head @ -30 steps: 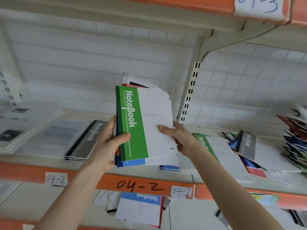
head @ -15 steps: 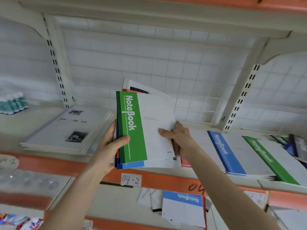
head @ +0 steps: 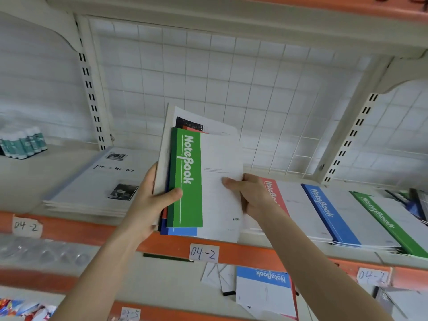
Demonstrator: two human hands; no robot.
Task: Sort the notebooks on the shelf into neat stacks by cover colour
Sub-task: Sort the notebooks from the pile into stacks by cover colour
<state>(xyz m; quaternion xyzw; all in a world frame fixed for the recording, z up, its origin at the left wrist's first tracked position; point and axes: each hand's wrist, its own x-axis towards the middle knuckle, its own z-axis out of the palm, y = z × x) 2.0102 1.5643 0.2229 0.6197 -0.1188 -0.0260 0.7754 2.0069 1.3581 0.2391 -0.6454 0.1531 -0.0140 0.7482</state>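
Observation:
I hold a bundle of notebooks upright above the shelf front, a green-spined notebook (head: 187,181) on top, with red, blue and white covers showing behind it. My left hand (head: 150,205) grips the bundle's left edge, thumb on the green spine. My right hand (head: 247,195) holds the right edge, thumb on the white cover. On the shelf to the right lie a red-spined notebook (head: 273,198), a blue-spined stack (head: 328,216) and a green-spined stack (head: 382,218). A white "Time Memory" stack (head: 97,181) lies to the left.
The orange shelf edge (head: 92,232) carries 04-2 labels. Small bottles (head: 23,144) stand at the far left. On the lower shelf lie a blue-topped notebook (head: 266,290) and loose cards. A white wire grid backs the shelf. More notebooks pile at the far right (head: 416,200).
The view has swung left along the shelf, bringing the white stack and bottles into sight. Both hands still hold the same bundle, which has hardly shifted in my grip.

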